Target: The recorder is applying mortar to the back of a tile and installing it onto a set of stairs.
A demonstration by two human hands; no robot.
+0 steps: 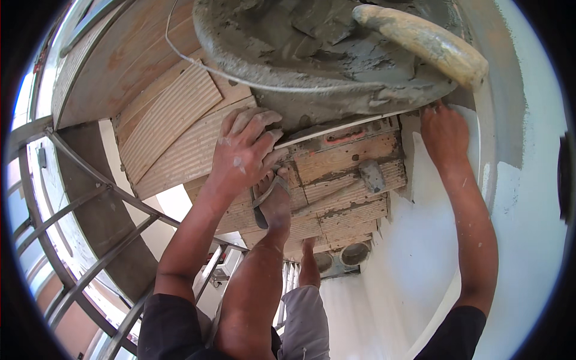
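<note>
A thin, pale-edged slab (pixel 354 128) runs across the edge of a stair step, in front of a tub of wet mortar. My left hand (pixel 243 144) is at its left end, fingers bent over the edge. At the opposite end, against the wall, my right hand (pixel 445 133) is closed with its fingertips pinched at the corner; exactly what they grip is partly hidden. The mortar tub (pixel 207 36) has a crusted grey rim and a thin wire handle (pixel 288 89) hanging across its front. A tool's worn, pale handle (pixel 426 45) rests over the mortar, its far end buried.
Ribbed, wood-coloured boards (pixel 174 120) lie left of the tub. Mortar-spotted steps (pixel 336 162) descend below, with a grey mortar lump (pixel 372 176) on one. My sandalled foot (pixel 273 198) stands on a step. Metal railing (pixel 102 189) borders the left; a white wall (pixel 432 240) the right.
</note>
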